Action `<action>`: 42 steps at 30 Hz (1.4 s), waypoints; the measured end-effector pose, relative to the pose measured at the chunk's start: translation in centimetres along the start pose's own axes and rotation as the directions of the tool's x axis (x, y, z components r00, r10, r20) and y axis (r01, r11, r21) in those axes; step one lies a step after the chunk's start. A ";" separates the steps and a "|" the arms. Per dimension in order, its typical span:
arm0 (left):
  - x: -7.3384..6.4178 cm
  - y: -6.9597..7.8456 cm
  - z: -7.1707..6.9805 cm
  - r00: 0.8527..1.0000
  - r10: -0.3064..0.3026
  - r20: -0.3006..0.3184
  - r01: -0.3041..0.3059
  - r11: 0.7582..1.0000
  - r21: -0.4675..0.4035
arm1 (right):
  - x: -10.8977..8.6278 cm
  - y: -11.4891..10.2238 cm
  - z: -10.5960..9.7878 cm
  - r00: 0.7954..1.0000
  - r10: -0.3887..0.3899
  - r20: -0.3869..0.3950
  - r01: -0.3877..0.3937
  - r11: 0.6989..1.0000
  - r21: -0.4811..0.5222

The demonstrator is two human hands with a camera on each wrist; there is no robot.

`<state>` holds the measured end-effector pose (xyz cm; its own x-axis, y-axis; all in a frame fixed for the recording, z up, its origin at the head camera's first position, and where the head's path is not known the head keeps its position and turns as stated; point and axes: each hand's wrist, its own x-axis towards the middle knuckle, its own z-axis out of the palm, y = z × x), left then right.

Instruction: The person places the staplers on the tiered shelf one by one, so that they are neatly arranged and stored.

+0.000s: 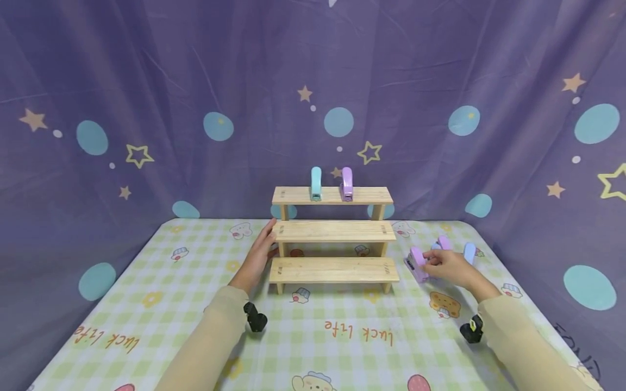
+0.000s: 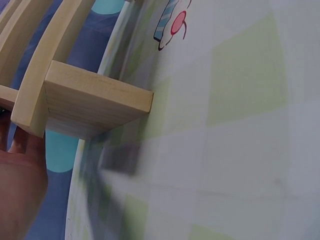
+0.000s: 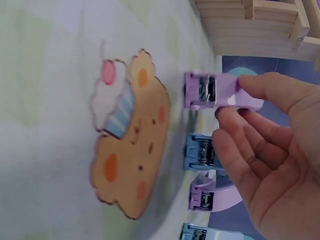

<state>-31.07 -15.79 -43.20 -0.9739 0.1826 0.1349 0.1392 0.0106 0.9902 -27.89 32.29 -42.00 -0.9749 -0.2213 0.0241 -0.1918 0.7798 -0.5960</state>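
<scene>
A three-tier wooden display stand point(image 1: 334, 270) stands at the table's middle. At its left end my left hand point(image 1: 256, 259) grips the middle tier's edge, fingers on the upper side and thumb lower; wood hides part of the fingers in the left wrist view. My right hand point(image 1: 447, 266) pinches a purple stapler-like lever tool point(image 3: 227, 90) by its rounded handle, right of the stand. Its base, with a metal coil, is close to the cloth. Beside it stand a blue one point(image 3: 200, 152), a second purple one point(image 3: 215, 196) and a light-blue one point(image 1: 469, 252).
On the top tier stand a teal lever tool point(image 1: 315, 183) and a purple one point(image 1: 346, 183), set side by side. A green-checked cloth with cartoon prints point(image 1: 161, 304) covers the table. Behind it hangs a purple curtain point(image 1: 274, 65) with stars and dots.
</scene>
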 end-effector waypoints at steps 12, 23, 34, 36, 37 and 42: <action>0.0 -0.1 0.0 1.000 0.000 0.003 0.000 1.000 -0.008 | -0.8 -0.7 1.1 0.996 0.089 0.008 -0.088 0.994 -0.062; 0.0 -0.1 0.0 1.000 -0.011 0.014 0.011 1.000 -0.012 | -0.5 -0.6 1.7 0.994 0.110 -0.019 -0.111 0.992 -0.053; 0.0 -0.1 0.0 1.000 -0.017 0.019 0.017 1.000 -0.001 | -0.6 -0.7 1.6 0.992 0.107 -0.061 -0.111 0.991 -0.072; 0.1 -0.2 0.0 1.000 -0.026 0.005 0.026 1.000 0.004 | -0.6 -0.9 1.4 0.993 0.090 -0.083 -0.095 0.993 -0.063; 0.1 -0.2 0.0 1.000 -0.027 0.002 0.027 1.000 0.007 | -0.5 -1.0 1.3 0.992 0.081 -0.094 -0.087 0.994 -0.059; 0.2 -0.3 -0.1 0.999 -0.030 -0.012 0.030 0.999 0.017 | -0.6 -2.1 0.2 0.985 0.058 -0.163 -0.067 0.996 -0.055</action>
<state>-31.29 -15.86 -43.43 -0.9797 0.1699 0.1060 0.1132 0.0329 0.9930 -26.91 30.63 -40.95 -0.9897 -0.0778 0.1199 -0.1315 0.8237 -0.5515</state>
